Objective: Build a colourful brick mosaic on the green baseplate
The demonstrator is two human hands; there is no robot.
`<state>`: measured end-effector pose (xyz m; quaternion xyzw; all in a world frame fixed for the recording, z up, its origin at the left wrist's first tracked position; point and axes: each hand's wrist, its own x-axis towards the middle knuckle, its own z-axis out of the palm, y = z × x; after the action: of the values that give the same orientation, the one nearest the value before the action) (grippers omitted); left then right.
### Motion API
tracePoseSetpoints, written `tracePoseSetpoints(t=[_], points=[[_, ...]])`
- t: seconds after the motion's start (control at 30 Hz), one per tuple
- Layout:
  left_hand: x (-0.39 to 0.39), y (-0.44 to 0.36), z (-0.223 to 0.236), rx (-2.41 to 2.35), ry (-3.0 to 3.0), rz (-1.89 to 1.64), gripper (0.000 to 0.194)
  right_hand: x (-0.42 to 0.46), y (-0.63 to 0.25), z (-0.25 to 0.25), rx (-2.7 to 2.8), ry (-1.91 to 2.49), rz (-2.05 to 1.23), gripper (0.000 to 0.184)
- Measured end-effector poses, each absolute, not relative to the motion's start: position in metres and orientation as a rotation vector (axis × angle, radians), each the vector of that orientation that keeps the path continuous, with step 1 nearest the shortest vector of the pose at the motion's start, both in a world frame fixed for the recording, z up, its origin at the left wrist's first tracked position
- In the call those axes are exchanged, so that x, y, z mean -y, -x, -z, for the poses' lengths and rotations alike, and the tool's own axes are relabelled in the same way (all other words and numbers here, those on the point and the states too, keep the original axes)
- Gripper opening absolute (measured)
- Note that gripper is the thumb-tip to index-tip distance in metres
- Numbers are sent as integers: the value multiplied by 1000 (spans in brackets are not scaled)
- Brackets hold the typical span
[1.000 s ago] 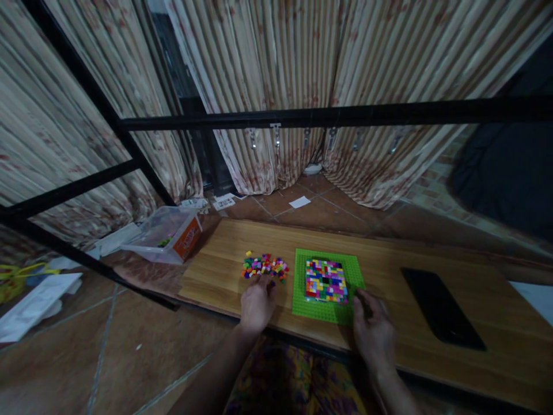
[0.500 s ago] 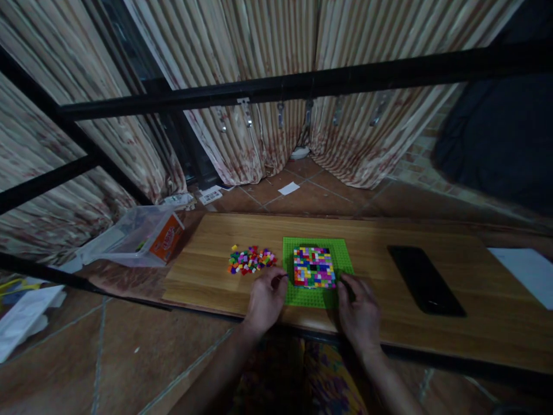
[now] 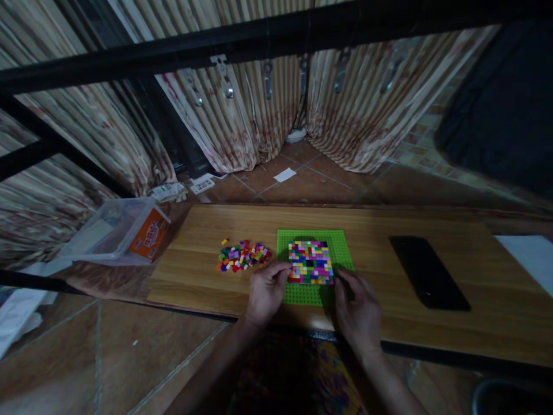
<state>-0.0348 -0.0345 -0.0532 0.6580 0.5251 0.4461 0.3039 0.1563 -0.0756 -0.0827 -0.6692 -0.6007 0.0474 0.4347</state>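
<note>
A square block of many-coloured toy bricks stands on a green studded baseplate, with a small dark gap near its middle. My left hand is at the block's left edge, thumb and forefinger pinched together. Whatever may be between those fingertips is too small to make out. At the lower right corner of the block is my right hand, its thumb and fingers apart, fingertips close to or touching the edge. Left of the baseplate lies a pile of loose small bricks, just beyond my left hand.
All this rests on a long wooden table. A black phone-like slab lies on the right, with white paper past it. A clear plastic box with an orange label is at the left. A black metal bar crosses ahead.
My left hand's pinched fingertips have moved up and right, from beside the block to its left edge. My right hand stays at the right edge. The view has tilted slightly down.
</note>
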Motion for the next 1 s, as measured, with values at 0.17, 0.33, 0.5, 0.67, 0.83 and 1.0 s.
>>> tracePoseSetpoints(t=[0.17,0.33,0.5,0.67,0.83,1.0], points=[[33,33,57,-1373,-1634,-1228,12,76,-157,83,1493,1676,-132,29],[30,28,52,-1357,-1372,-1216,8,76,-157,83,1513,1669,-115,30],[21,27,40,-1370,-1017,-1086,7,77,-157,84,1508,1676,-119,29],[13,27,31,-1390,-945,-958,6,77,-158,86,1517,1674,-137,28],[11,25,31,-1418,-911,-906,5,77,-158,87,1544,1701,-146,29],[11,24,38,-1463,-919,-888,3,75,-159,91,1601,1718,-114,31]])
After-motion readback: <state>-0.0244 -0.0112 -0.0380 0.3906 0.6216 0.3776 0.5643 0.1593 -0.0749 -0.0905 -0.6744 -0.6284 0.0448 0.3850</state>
